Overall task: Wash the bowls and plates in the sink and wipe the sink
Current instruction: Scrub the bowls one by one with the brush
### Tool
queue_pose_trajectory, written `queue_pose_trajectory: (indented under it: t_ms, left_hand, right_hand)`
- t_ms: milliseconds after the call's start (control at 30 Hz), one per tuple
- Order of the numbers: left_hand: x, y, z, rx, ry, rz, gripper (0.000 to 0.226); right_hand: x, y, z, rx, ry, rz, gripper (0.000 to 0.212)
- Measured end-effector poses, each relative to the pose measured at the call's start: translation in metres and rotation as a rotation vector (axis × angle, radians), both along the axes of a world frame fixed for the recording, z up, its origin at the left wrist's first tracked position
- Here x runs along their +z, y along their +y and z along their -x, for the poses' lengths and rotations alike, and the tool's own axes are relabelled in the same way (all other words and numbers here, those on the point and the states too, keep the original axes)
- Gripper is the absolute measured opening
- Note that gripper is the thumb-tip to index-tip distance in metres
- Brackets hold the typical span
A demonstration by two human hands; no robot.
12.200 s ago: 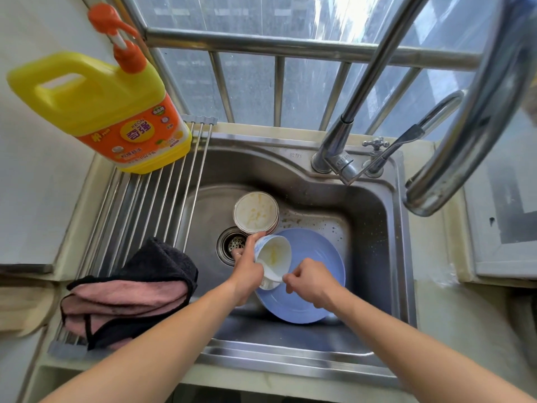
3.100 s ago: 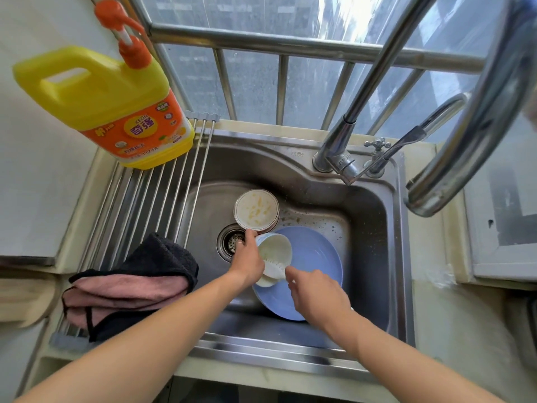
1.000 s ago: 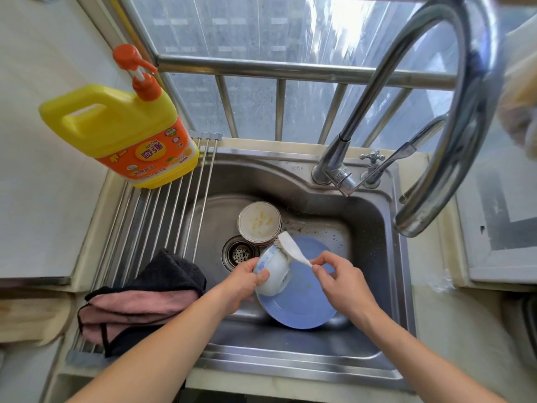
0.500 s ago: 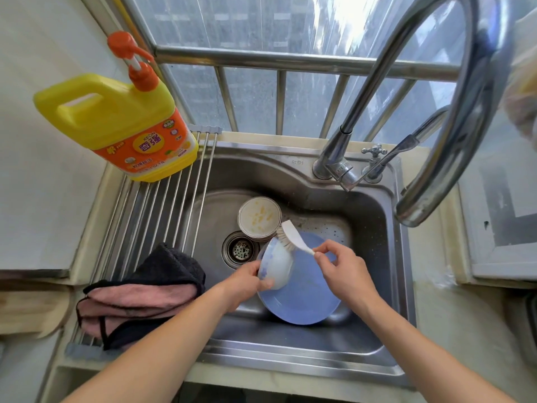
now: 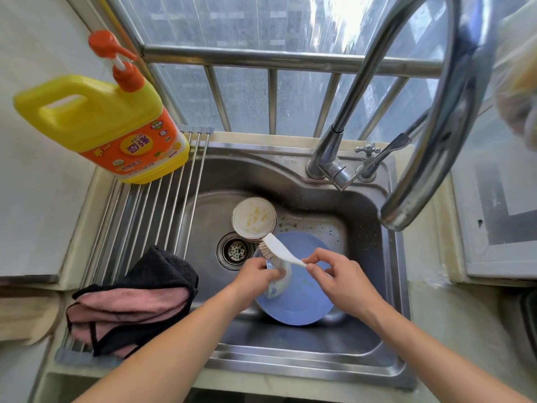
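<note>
My left hand (image 5: 257, 273) grips a small white bowl (image 5: 279, 282), tilted on its side over a blue plate (image 5: 299, 298) that lies in the steel sink (image 5: 363, 257). My right hand (image 5: 334, 274) pinches the handle of a white dish brush (image 5: 277, 248). The bristles rest against the bowl. My fingers hide much of the bowl. Behind the plate, a stack of small bowls (image 5: 254, 218) with yellowish food residue stands beside the drain (image 5: 235, 251).
A yellow detergent bottle (image 5: 110, 123) with an orange pump stands on the roll-up rack (image 5: 151, 205) at the left. Folded pink and black cloths (image 5: 133, 301) lie on the rack's near end. The curved tap (image 5: 430, 135) arches over the right of the sink.
The brush came out of the bowl's inside and now scrubs its outside. My left hand has turned the bowl over onto its side above the plate.
</note>
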State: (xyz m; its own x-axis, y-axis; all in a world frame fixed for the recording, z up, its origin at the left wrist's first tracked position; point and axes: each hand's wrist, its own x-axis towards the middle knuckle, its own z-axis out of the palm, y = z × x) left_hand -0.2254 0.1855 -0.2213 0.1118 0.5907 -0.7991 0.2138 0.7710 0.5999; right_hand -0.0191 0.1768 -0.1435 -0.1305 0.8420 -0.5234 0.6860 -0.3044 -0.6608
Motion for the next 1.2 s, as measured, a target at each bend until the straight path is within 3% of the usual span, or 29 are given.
queue_pose_trajectory:
  t_ms: [167, 333, 500, 667, 800, 967, 1100, 1200]
  left_hand:
    - [0.000, 0.002, 0.036, -0.146, -0.033, -0.038, 0.019]
    - [0.006, -0.006, 0.033, 0.016, -0.043, 0.012, 0.028]
    - [0.009, -0.007, 0.033, 0.076, -0.048, 0.060, 0.027]
    - [0.006, -0.011, 0.039, 0.160, -0.094, 0.104, 0.029]
    - [0.006, -0.013, 0.041, 0.166, -0.094, 0.116, 0.032]
    - [0.006, -0.015, 0.042, 0.172, -0.102, 0.118, 0.031]
    - [0.008, -0.017, 0.042, 0.143, -0.091, 0.116, 0.034]
    - [0.007, -0.019, 0.043, 0.127, -0.078, 0.112, 0.036]
  right_hand:
    - [-0.015, 0.000, -0.013, -0.183, -0.081, 0.060, 0.012]
    - [-0.007, -0.015, 0.004, -0.178, 0.081, 0.050, 0.011]
    - [-0.012, -0.006, 0.004, -0.245, -0.016, 0.044, 0.012]
    - [0.001, -0.013, 0.027, -0.064, 0.077, 0.018, 0.011]
    - [-0.007, 0.003, 0.018, -0.211, -0.065, 0.035, 0.013]
    - [0.002, -0.005, 0.025, -0.034, 0.055, 0.030, 0.013]
    - [-0.004, 0.006, 0.016, -0.159, -0.063, 0.014, 0.012]
    - [0.001, -0.001, 0.023, -0.037, 0.028, 0.013, 0.012]
